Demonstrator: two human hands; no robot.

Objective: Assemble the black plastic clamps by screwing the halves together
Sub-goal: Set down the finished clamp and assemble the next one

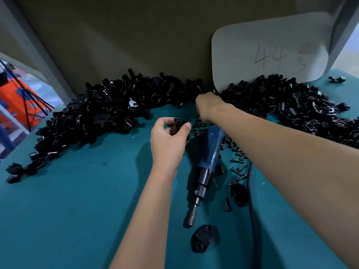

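Observation:
My left hand holds a black clamp half between thumb and curled fingers, above the teal table. My right hand reaches far forward, fingers curled downward at the screws beside the right pile of black clamp parts; what its fingers hold is hidden. A blue electric screwdriver lies on the table between my arms, bit pointing toward me. Another pile of black clamp halves spreads across the left back.
Loose screws lie scattered right of the screwdriver, whose cable runs toward me. Black clamp pieces lie near its tip and by the cable. A grey card marked 44 leans against the back wall.

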